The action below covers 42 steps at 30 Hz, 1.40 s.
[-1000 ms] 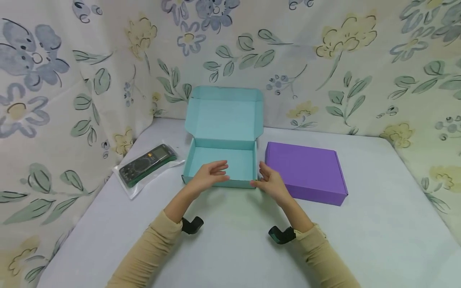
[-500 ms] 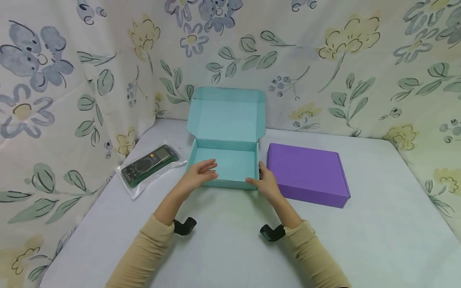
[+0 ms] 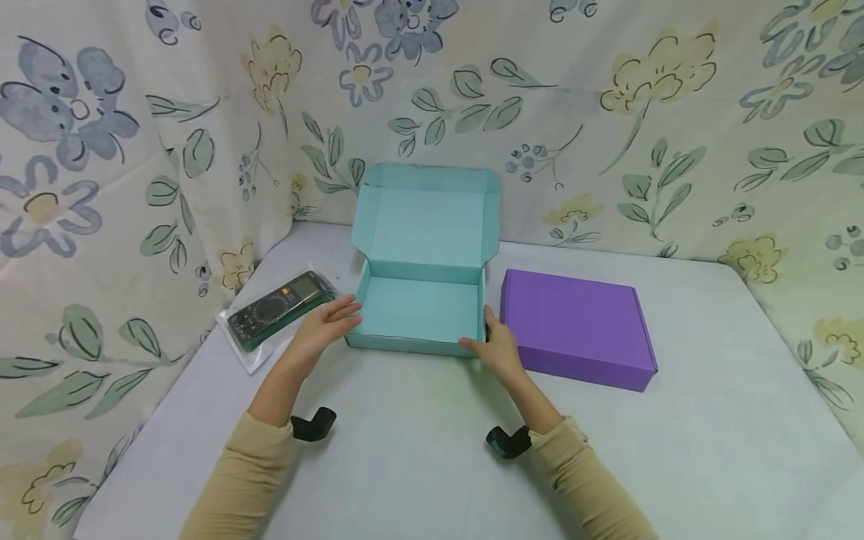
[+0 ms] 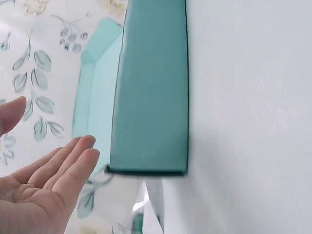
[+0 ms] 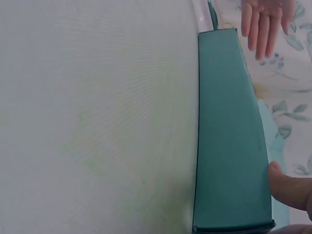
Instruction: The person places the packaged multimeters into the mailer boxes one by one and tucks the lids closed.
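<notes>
An opened turquoise cardboard box (image 3: pixel 425 346) stands mid-table with its lid raised at the back; nothing lies inside it. My left hand (image 3: pixel 319 334) is by the box's left front corner, fingers fairly straight and thumb apart. In the left wrist view that hand (image 4: pixel 53 185) shows its palm, near the box's front wall (image 4: pixel 148 97) and holding nothing. At the right front corner, my right hand (image 3: pixel 501 346) grips the box, thumb over the front rim and fingers along the outer right side. In the right wrist view the thumb (image 5: pixel 290 187) is at the rim of the front wall (image 5: pixel 231 126).
A multimeter (image 3: pixel 277 307) in a clear plastic bag lies left of the box, partly behind my left hand. A shut purple box (image 3: pixel 574 322) sits close by on the right. White cloth covers the table (image 3: pixel 405 465); a floral curtain (image 3: pixel 574 150) hangs behind.
My left hand has moved left, from over the box's front to its left front corner. The right hand has come in onto the right front corner and stayed there.
</notes>
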Each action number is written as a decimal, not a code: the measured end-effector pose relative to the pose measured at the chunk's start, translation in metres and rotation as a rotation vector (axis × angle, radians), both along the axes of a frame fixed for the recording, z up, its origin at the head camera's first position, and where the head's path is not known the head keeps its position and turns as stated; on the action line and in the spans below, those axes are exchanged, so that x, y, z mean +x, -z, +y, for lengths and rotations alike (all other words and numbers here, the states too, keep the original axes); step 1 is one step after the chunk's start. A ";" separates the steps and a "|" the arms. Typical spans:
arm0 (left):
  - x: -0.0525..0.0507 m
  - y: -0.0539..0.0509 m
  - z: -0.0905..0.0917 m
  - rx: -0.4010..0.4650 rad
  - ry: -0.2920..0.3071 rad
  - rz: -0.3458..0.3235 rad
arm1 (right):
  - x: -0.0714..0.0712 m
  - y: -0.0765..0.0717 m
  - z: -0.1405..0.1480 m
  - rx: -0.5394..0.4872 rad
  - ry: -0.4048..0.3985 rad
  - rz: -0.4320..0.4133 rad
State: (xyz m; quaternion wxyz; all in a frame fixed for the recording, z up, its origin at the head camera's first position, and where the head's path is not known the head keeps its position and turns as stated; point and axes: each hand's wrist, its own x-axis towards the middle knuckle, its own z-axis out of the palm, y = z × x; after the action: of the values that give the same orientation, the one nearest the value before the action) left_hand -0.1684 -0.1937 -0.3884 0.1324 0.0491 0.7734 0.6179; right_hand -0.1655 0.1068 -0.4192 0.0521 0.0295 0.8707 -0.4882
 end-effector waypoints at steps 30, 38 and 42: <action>0.018 0.003 -0.092 -0.068 -0.699 -0.327 | -0.003 0.000 0.002 -0.004 -0.005 0.030; 0.008 0.004 -0.111 0.143 -0.759 -0.474 | -0.003 0.002 0.001 -0.022 0.007 0.012; 0.006 0.003 -0.117 0.304 -0.811 -0.565 | -0.001 0.002 0.000 -0.020 0.006 0.012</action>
State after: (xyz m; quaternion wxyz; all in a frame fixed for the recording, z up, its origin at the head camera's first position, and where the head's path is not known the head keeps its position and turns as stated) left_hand -0.1619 -0.3110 -0.3912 0.0772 -0.4047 0.5658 0.7143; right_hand -0.1668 0.1071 -0.4210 0.0454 0.0287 0.8659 -0.4972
